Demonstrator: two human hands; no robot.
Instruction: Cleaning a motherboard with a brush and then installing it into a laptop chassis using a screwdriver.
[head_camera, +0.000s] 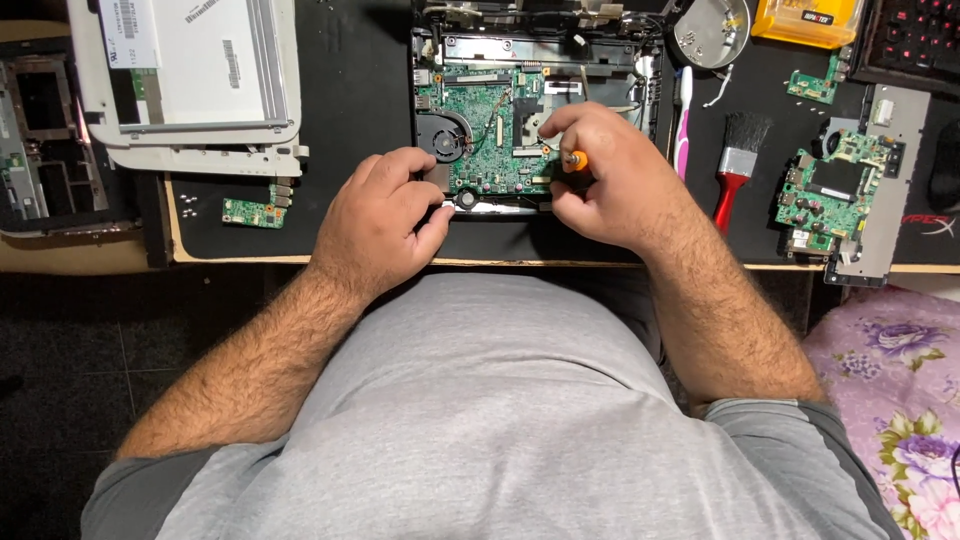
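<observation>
I see the right hand (600, 185) closed around a screwdriver with an orange handle (576, 159); the handle tip shows between thumb and forefinger, and the shaft is hidden by the fingers. The hand sits over the right part of the green circuit board (490, 130). The left hand (380, 220) is curled into a narrow grip, its fingertips pressed on the front edge of the opened laptop base (535, 55), just beside the round black fan (443, 137). I cannot tell whether it pinches anything.

The laptop base lies on a black mat (350, 110), at the near edge of the desk, centred before the person's grey shirt (500, 420).

Right of the base:
- a pink-and-white toothbrush (684, 115);
- a brush with a red handle (737, 170);
- a second green board (830, 190).

Left of the base:
- a small green board (250, 211);
- a white display panel (190, 75).

A round metal dish (712, 30) sits at the upper right.
</observation>
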